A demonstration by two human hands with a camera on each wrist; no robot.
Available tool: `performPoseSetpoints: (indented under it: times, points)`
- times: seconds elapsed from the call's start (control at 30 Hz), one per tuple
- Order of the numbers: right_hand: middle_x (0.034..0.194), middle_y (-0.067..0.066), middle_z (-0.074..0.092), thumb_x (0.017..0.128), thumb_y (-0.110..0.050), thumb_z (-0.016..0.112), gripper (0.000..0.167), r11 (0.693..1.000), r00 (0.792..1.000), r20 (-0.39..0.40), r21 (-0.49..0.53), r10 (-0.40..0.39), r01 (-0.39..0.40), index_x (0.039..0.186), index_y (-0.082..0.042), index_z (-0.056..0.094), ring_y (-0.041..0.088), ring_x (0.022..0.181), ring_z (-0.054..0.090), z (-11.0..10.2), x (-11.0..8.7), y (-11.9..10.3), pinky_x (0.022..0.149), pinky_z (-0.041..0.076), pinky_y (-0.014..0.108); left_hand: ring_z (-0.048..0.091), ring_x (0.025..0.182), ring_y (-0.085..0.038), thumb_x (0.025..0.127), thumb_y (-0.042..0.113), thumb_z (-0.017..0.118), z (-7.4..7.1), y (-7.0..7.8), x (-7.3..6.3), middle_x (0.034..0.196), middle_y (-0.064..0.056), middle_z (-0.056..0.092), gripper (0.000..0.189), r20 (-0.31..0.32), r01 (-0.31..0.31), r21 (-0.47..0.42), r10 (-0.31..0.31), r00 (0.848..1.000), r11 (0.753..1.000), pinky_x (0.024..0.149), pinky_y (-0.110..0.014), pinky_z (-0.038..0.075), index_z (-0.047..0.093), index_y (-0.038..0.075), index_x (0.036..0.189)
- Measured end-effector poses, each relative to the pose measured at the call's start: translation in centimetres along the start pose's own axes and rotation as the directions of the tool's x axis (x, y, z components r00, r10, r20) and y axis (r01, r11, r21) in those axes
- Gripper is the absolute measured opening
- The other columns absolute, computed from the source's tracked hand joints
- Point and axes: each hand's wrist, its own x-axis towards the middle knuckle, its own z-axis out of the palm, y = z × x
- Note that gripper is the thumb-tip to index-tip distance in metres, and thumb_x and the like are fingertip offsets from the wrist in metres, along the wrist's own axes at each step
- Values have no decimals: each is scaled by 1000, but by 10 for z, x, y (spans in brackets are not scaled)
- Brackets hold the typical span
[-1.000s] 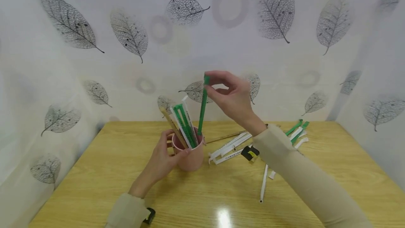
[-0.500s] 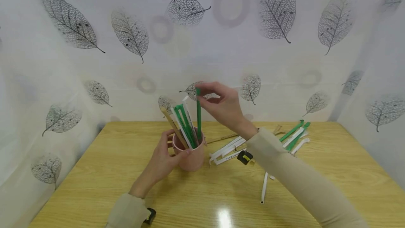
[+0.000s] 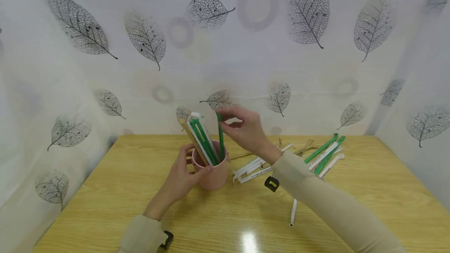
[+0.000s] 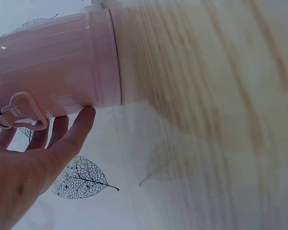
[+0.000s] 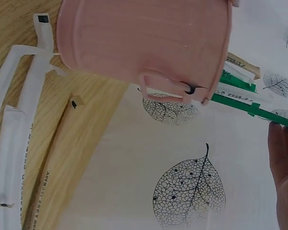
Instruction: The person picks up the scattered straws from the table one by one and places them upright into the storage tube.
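Observation:
My left hand grips a pink metal cup, thumb on the near side by the rim and fingers around its left side. In the left wrist view, fingertips lie against the cup wall near a small wire handle. My right hand pinches the top of a green paper-wrapped straw between thumb and fingers. That straw stands nearly upright, its lower end inside the cup at the right. Several other wrapped straws, green, white and brown, lean left in the cup.
Right of the cup, several white wrapped straws and a brown one lie on the wooden table. Green straws and more white ones lie farther right, partly behind my right sleeve. A leaf-print curtain hangs behind.
My right hand has moved down and left, lowering the green straw deeper into the cup. A white straw in the cup has tipped left toward the others. The left hand stays on the cup.

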Motion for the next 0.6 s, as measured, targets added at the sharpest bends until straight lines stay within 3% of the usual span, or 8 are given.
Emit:
performPoseSetpoints:
  times: [0.4, 0.6]
  points:
    - [110, 18, 75, 89, 7, 71, 30, 999, 999, 1, -17, 37, -37, 118, 1, 71, 29, 92, 75, 10, -16, 16, 73, 63, 26, 60, 119, -32, 92, 38, 76, 1, 1, 0, 140, -16, 51, 78, -3, -5, 2, 5, 1000, 1000, 92, -42, 59, 30, 20, 152]
    - [106, 20, 75, 89, 9, 70, 42, 999, 999, -3, -9, 34, -34, 130, 2, 64, 31, 91, 75, 10, -18, 19, 73, 63, 27, 60, 121, -33, 92, 39, 75, 1, 1, 0, 141, -16, 51, 78, -2, -4, 4, 4, 1000, 1000, 93, -43, 59, 30, 19, 153]
